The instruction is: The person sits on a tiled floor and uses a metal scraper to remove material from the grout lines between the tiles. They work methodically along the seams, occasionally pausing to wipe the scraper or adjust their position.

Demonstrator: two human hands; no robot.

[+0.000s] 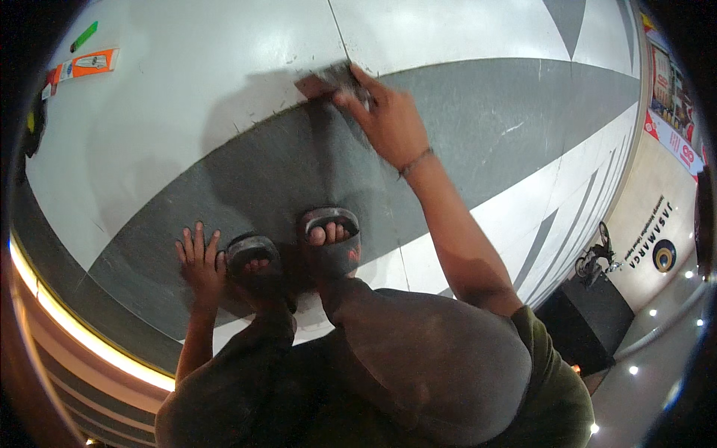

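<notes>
My right hand [392, 115] grips a flat, dark hand tool [339, 78], possibly a scraper, with its thumb and fingers. Motion blur hides the tool's exact shape. It lies low over the curved border between the white floor surface [168, 73] and the grey band [482, 117]. Short dark marks and flecks run along that border. My left hand [200, 263] rests palm down on the grey band, fingers apart, beside my left slide sandal [255, 257]. My right sandal [331, 238] stands on the same band.
At the upper left lie a green object [84, 36] and an orange-and-white printed package [89, 64]. A black-and-yellow item [37, 123] is cut off there. A lit edge strip [95, 330] borders steps at lower left. To the right, a motorcycle [595, 259] stands near a black plinth [585, 316].
</notes>
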